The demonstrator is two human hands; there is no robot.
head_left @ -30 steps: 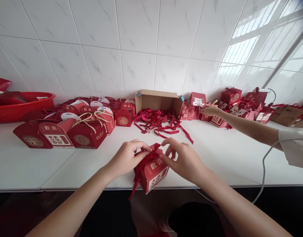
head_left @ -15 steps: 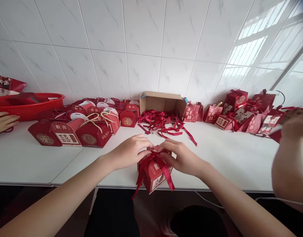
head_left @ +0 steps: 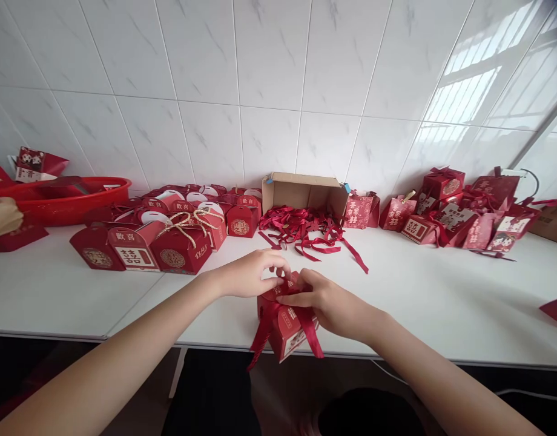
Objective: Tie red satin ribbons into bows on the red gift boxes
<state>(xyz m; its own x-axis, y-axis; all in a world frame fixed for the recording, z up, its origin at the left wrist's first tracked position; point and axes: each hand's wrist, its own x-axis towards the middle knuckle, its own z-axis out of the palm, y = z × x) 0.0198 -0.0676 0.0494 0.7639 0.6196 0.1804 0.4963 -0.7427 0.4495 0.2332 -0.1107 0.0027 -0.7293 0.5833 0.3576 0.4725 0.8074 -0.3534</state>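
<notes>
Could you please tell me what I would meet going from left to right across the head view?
Red basin, box with twine bow, left hand, ribboned red box, right hand, pile of red boxes, brown carton.

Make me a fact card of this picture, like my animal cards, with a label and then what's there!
Left hand: at the top of a red box
Right hand: at the ribbon on that box
Box's place: near the front edge of the table
Behind: loose ribbons spilling from a cardboard carton
Left side: grouped boxes, red basin
Far left: another person's blurred hand
Right side: heaped red packages
</notes>
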